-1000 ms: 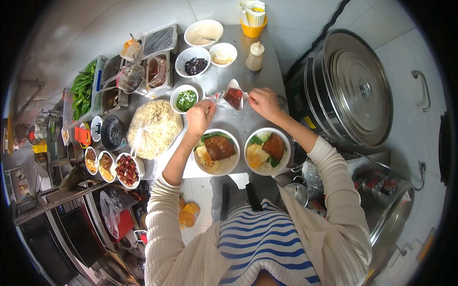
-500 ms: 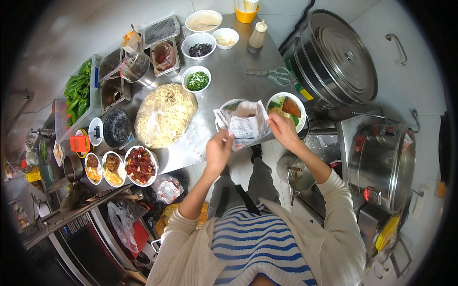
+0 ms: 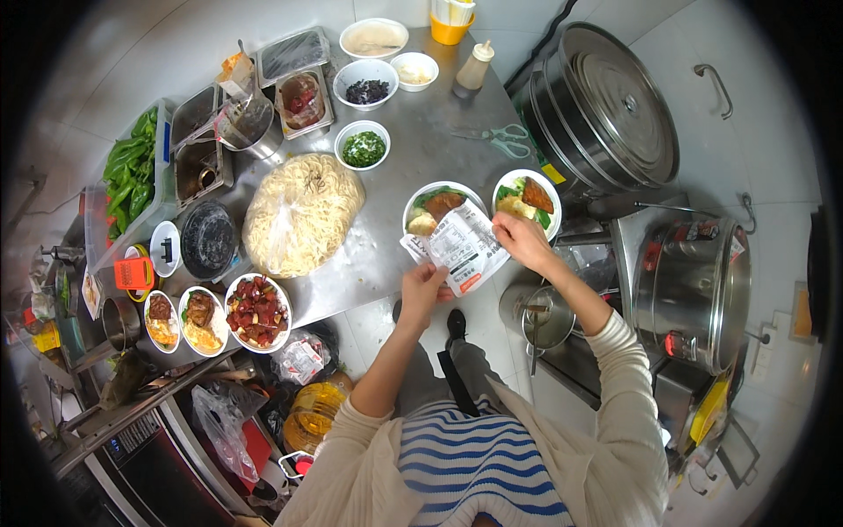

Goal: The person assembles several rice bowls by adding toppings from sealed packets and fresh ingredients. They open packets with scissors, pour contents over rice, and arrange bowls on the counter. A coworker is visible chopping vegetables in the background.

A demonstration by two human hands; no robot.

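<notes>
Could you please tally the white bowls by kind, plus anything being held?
Meal bowls with greens and meat: 2
Topping bowls at the back: 4
Side-dish bowls at left: 3
Printed packet in both hands: 1
Total: 10

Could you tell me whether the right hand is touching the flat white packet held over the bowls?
Touching. The head view shows the right hand pinching the upper right edge of the white packet, while the left hand grips its lower edge.
</notes>
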